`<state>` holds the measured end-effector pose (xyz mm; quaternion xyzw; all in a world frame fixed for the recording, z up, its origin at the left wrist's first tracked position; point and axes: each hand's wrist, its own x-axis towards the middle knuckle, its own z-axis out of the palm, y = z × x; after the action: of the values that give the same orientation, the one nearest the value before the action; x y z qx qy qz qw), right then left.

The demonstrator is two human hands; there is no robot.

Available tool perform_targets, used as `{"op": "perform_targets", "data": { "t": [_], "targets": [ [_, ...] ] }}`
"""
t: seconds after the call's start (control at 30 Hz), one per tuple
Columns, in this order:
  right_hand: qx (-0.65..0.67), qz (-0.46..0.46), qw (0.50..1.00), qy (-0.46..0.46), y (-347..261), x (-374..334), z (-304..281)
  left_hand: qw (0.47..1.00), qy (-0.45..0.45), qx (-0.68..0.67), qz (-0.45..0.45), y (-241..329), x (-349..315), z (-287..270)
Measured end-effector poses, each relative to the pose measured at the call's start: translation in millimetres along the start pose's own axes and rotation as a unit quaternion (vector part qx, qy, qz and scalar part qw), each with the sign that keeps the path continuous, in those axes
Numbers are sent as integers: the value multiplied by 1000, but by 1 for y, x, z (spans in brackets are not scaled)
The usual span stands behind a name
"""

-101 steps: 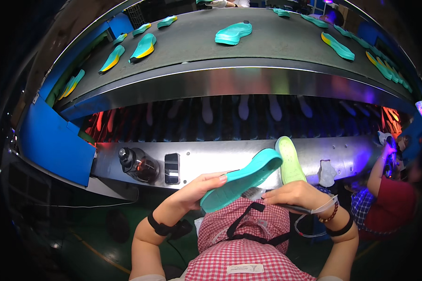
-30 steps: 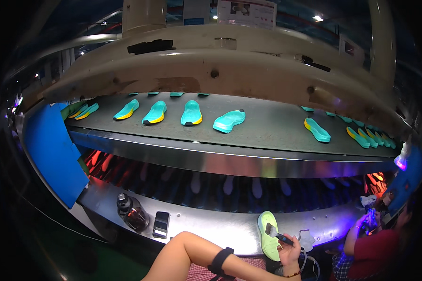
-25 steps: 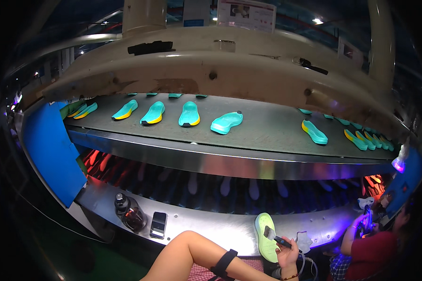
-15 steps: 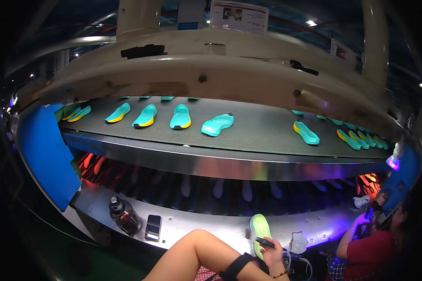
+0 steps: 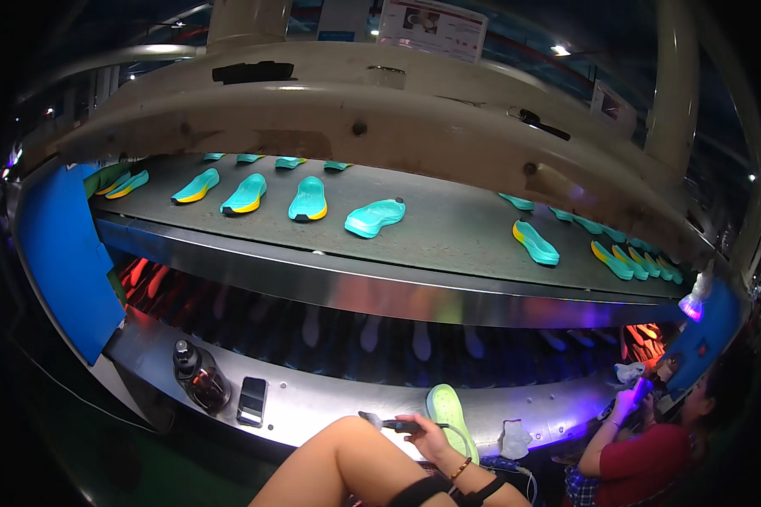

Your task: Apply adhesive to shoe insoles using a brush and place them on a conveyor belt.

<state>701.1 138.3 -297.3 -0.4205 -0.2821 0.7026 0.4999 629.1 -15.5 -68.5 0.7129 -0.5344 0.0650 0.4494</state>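
Note:
My right hand (image 5: 424,437) comes from the lower right with a beaded bracelet. It is closed around a black-handled brush (image 5: 391,424) with pale bristles pointing left. A pale tube runs from the brush's rear end. Behind the hand, a pale green shoe sole (image 5: 446,404) stands tilted at the metal ledge (image 5: 317,412), its lower end partly covered by my hand and the tube. The bristles are apart from the sole. My left hand does not show. A bent bare limb (image 5: 347,448) rises from the lower edge.
Turquoise and yellow soles (image 5: 309,198) lie on the dark conveyor belt (image 5: 448,232). A lower conveyor carries more soles. A dark bottle (image 5: 199,376), a phone (image 5: 252,401) and a crumpled white cloth (image 5: 515,439) rest on the ledge. A co-worker in red (image 5: 643,456) works at the right.
My right hand has moved left and up with the brush, drawing the bristles away from the green sole. The whole view has shifted slightly, so the surroundings sit further left.

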Motion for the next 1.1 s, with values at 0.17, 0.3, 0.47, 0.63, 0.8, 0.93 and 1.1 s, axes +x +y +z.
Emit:
{"op": "perform_targets", "data": {
  "t": [0.17,0.3,0.47,0.63,0.8,0.93,1.1],
  "targets": [
    [41,-58,995,75,-25,-14,-30,975,192,65,88,31,-35,-34],
    [72,-70,985,142,-24,-37,-45,919,252,-1,-303,17,-113,-49],
    [168,-183,956,159,-16,-64,-75,637,309,622,-334,38,-202,-177],
    [235,-222,938,124,1,-68,-69,333,404,748,-407,36,-380,-250],
    [203,-249,936,145,14,-74,-61,286,448,597,-601,16,-447,-294],
    [222,-253,924,183,21,-79,-70,189,452,566,-663,3,-405,-308],
    [195,-206,932,227,13,-84,-58,53,394,661,-636,8,-420,-310]
  ]
}}
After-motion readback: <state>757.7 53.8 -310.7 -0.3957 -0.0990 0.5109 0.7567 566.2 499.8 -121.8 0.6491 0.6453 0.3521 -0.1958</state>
